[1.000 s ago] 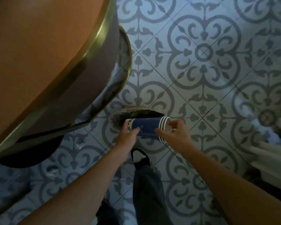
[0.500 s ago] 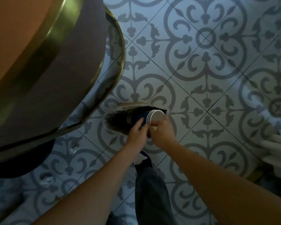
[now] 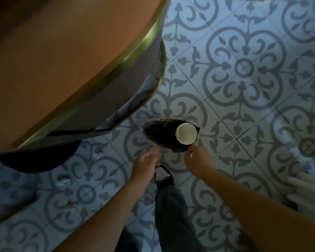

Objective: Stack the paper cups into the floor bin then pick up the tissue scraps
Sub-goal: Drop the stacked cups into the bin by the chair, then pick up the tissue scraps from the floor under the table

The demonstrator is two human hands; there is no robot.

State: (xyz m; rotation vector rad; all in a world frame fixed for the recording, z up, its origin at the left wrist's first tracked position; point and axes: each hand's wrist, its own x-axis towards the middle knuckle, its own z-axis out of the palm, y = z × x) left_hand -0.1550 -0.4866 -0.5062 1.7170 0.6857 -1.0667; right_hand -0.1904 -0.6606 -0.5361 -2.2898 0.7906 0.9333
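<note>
Both hands hang just short of the bin, neither gripping anything. Left hand (image 3: 147, 163) has its fingers curled loosely inward and empty, near the bin's closer rim. Right hand (image 3: 198, 160) is relaxed and part open, its fingertips just beside the cups but whether they touch is unclear.

Just beyond the right hand, the stack of white-lined paper cups (image 3: 186, 133) stands mouth-up inside the dark, bag-lined floor bin (image 3: 149, 140), pressed toward the bin's right side. Only the top cup's pale inside and rim show; the outer walls are hidden. Ahead of the left hand the rest of the bin's inside is dark, and what lies in it cannot be made out.

Between the two wrists and below them a dark shoe with a white top (image 3: 163, 176) and a dark trouser leg (image 3: 173, 211) stand on the grey-and-white patterned tile floor (image 3: 244, 70).

Left of and above the left hand, a large round orange-brown tabletop with a brass edge band (image 3: 116, 64) overhangs, covering the floor on that side and reaching close to the bin's left edge. Far right of the right hand, a white ribbed object (image 3: 309, 190) sits at the picture's edge, too cut off to identify.
</note>
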